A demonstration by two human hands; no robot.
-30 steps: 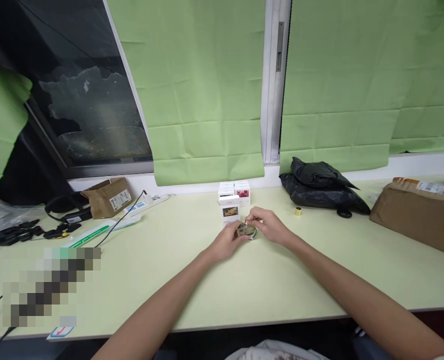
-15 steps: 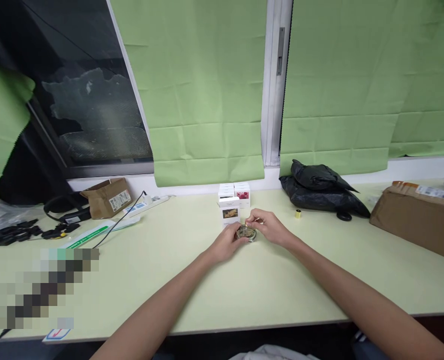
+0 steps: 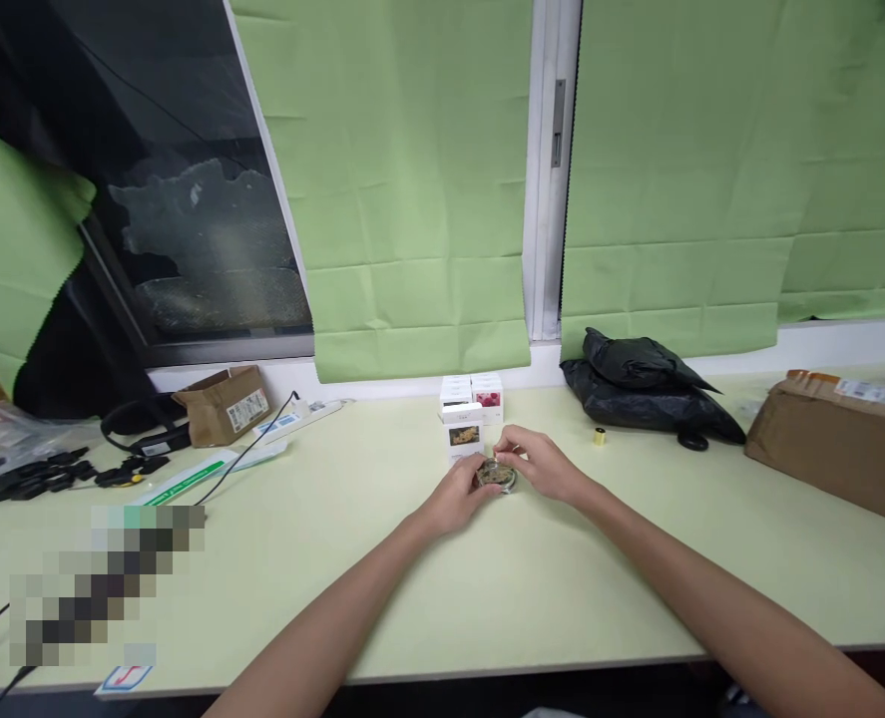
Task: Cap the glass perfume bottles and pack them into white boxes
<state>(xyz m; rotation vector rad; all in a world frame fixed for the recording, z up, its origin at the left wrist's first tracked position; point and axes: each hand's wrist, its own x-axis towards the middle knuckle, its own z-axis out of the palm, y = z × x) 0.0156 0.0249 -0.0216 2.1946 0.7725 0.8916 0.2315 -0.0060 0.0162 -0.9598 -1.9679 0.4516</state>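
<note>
Pale green table (image 3: pixel 637 558) — green blinds (image 3: pixel 711 179), black bag (image 3: pixel 644 389), brown box (image 3: pixel 831 444)

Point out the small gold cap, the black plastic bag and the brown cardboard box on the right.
gold cap (image 3: pixel 599 436), head view, its side.
black plastic bag (image 3: pixel 641 384), head view, its crumpled middle.
brown cardboard box (image 3: pixel 831 444), head view, its front face.

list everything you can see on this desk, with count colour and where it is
small round object: 1, dark metallic, desk centre, between both hands
small boxes: about 4, white with pictures, just behind the hands
gold cap: 1, gold, right of the boxes
plastic bag: 1, black, by the window, right
cardboard box: 1, brown, far right
paper parcel: 1, brown, back left
power strip: 1, white, back left
clips: several, black, far left
desk: 1, pale green
left hand: 1, on the round object
right hand: 1, on the round object
</note>
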